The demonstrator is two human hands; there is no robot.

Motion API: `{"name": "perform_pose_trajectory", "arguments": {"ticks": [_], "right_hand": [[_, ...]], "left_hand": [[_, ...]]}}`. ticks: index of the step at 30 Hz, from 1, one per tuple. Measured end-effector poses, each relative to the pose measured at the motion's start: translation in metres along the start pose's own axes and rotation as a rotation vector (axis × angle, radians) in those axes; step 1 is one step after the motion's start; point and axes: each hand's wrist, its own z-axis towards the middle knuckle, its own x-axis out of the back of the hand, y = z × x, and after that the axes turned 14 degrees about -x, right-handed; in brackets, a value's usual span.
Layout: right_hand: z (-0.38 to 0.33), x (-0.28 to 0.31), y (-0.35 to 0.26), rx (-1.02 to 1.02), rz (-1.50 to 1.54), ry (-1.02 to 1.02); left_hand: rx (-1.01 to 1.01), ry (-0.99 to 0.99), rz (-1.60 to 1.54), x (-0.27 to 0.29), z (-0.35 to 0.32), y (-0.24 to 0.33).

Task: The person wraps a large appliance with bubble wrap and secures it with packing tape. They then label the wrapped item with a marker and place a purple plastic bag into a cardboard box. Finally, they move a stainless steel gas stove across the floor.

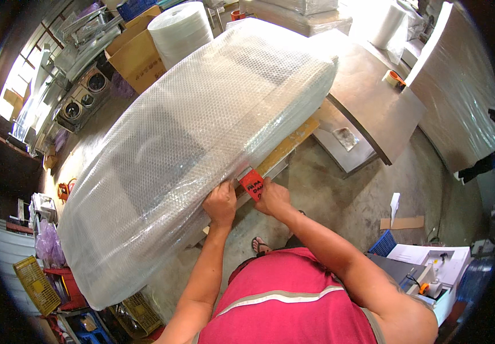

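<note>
A long, large object in clear bubble wrap [161, 143] stretches across the view from the lower left to the upper right. At its near edge, my left hand [220, 203] is closed with the fingers curled against the wrap. What lies inside those fingers is hidden. Just to the right, my right hand [274, 198] grips a flat red piece with black handwriting [252, 182]. A pale or silvery strip shows at its far end, beside the wrap's edge. Under the wrapped object, a wooden-edged support [290, 146] is partly visible.
Metal panels [368, 97] stand at the right, with an orange tape roll [394, 78] on top. A bubble-wrap roll [180, 31] and a cardboard box [137, 51] are at the back. Yellow crates [36, 285] sit lower left. A white-topped bench [425, 258] is near my right arm.
</note>
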Motion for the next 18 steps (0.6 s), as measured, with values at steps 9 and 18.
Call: {"name": "perform_pose_trajectory", "arguments": {"ticks": [9, 18], "right_hand": [[0.031, 0.068, -0.028, 0.051, -0.368, -0.397], [0.028, 0.012, 0.077, -0.087, -0.396, -0.339]], "left_hand": [[0.125, -0.243, -0.651, 0.014, 0.038, 0.045], [0.356, -0.658, -0.663, -0.051, 0.052, 0.02]]}}
